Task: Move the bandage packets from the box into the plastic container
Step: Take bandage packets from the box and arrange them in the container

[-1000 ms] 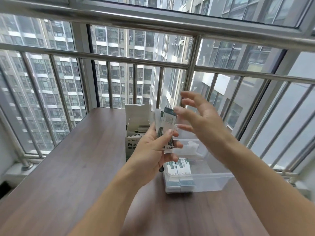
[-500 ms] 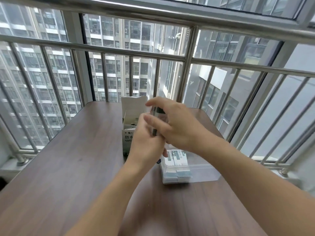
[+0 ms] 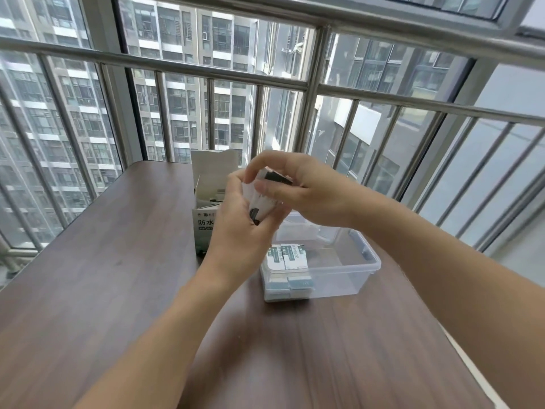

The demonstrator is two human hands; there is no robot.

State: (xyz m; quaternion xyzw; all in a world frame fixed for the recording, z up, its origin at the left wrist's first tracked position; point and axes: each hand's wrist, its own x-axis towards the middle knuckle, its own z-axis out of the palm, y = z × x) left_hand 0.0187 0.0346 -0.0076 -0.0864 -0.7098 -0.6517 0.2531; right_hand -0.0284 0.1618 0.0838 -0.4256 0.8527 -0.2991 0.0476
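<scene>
1. The dark brown wood-grain surface (image 3: 97, 290) stands against a steel-barred window railing (image 3: 312, 119) and carries everything else.
2. The clear rectangular plastic container (image 3: 348, 270) sits right of centre on the surface; several white-and-green bandage packets in the container (image 3: 287, 256) lie stacked at its left end.
3. The white cardboard box (image 3: 206, 202) with its lid flap raised stands just left of the container, partly hidden behind the hands; more packets show inside its open top.
4. The right hand (image 3: 309, 190) is held above the gap between box and container, its grip curled over the top of a small bundle of white bandage packets with dark ends (image 3: 264, 202).
5. The left hand (image 3: 239, 228) cups the same bundle from below and behind, fingers curled round it; how many packets the bundle holds is probably a few, but the hands cover most of it.
</scene>
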